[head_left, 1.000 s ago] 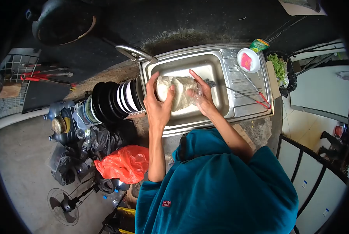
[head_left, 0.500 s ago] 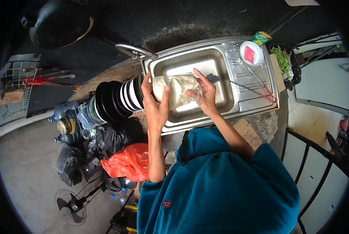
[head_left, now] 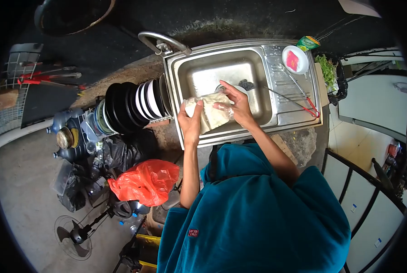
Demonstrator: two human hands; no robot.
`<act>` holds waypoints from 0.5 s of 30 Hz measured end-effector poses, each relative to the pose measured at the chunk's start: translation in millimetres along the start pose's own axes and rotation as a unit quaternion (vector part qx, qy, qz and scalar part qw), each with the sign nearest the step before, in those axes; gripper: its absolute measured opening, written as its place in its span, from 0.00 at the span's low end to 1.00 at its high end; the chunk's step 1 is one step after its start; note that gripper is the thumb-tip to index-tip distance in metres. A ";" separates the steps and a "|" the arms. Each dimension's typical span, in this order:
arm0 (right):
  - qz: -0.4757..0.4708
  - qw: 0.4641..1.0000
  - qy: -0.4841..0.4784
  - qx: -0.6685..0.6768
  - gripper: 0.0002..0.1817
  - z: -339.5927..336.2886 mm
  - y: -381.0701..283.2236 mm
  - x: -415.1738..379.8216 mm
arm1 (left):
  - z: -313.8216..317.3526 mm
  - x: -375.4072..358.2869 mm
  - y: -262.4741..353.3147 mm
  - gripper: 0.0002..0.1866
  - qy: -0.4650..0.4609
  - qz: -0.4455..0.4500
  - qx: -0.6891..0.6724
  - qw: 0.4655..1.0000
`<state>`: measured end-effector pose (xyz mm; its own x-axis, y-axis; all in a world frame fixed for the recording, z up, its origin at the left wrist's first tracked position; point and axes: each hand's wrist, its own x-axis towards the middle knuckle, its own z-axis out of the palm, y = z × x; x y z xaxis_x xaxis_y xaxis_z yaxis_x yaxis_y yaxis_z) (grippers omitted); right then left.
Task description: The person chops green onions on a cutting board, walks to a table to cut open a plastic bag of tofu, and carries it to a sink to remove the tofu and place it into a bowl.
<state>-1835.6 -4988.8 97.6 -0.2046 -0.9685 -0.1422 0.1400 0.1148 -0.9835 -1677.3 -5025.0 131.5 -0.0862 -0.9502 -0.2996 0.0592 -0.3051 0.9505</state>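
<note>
A clear plastic bag (head_left: 211, 117) with pale cream contents is held over the front of the steel sink (head_left: 199, 75). What is inside cannot be made out clearly. My left hand (head_left: 190, 123) grips the bag's left side, thumb on top. On the right side, my right hand (head_left: 240, 108) pinches the plastic, its index finger stretched upward. Behind the right hand, part of a white round dish (head_left: 243, 90) shows in the basin. A dark scouring pad (head_left: 246, 84) lies just beyond it.
A curved faucet (head_left: 164, 42) stands at the sink's back left. Red-handled tongs (head_left: 309, 102) and a white bowl (head_left: 298, 63) with a pink sponge (head_left: 292, 59) rest on the drainboard. Plates (head_left: 145, 100) stand racked at left, above a red plastic bag (head_left: 144, 182).
Both hands and the bag have come slightly nearer my body, and the bag is tilted more. My left hand has turned in toward the bag. The view has shifted a little.
</note>
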 end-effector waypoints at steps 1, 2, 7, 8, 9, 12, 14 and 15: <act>0.027 0.995 0.019 0.097 0.46 0.5 7.7 -3.8 | -1.8 0.6 9.6 0.17 0.000 0.053 0.093 0.994; 0.054 0.979 0.039 0.194 0.44 1.5 14.7 -7.1 | -2.4 2.5 18.5 0.18 -0.001 0.106 0.187 0.977; 0.105 0.898 0.016 0.427 0.43 14.0 21.8 -14.1 | 13.4 -1.8 77.3 0.20 -0.045 0.096 0.308 0.945; 0.102 0.897 0.016 0.429 0.43 13.2 16.9 -12.7 | 14.8 -1.5 81.9 0.20 -0.053 0.085 0.315 0.944; 0.098 0.895 -0.014 0.434 0.44 12.7 12.3 -11.0 | 15.2 0.2 83.4 0.20 -0.055 0.092 0.313 0.944; 0.059 0.922 -0.017 0.382 0.45 15.6 4.1 -9.5 | 16.7 5.2 90.7 0.22 -0.063 0.091 0.344 0.933; -0.011 0.967 0.039 0.252 0.47 17.4 0.0 -9.5 | 15.4 7.2 93.5 0.22 -0.067 0.098 0.356 0.927; -0.043 0.967 0.072 0.242 0.46 19.3 -2.2 -11.8 | 13.5 8.8 90.4 0.22 -0.065 0.109 0.336 0.933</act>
<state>-1814.8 -4981.9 103.6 -0.3638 -0.9249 -0.1105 0.5461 -0.1157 -0.8297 -1686.2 -5060.0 215.9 -0.2681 -0.9555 -0.1227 -0.5434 0.0448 0.8383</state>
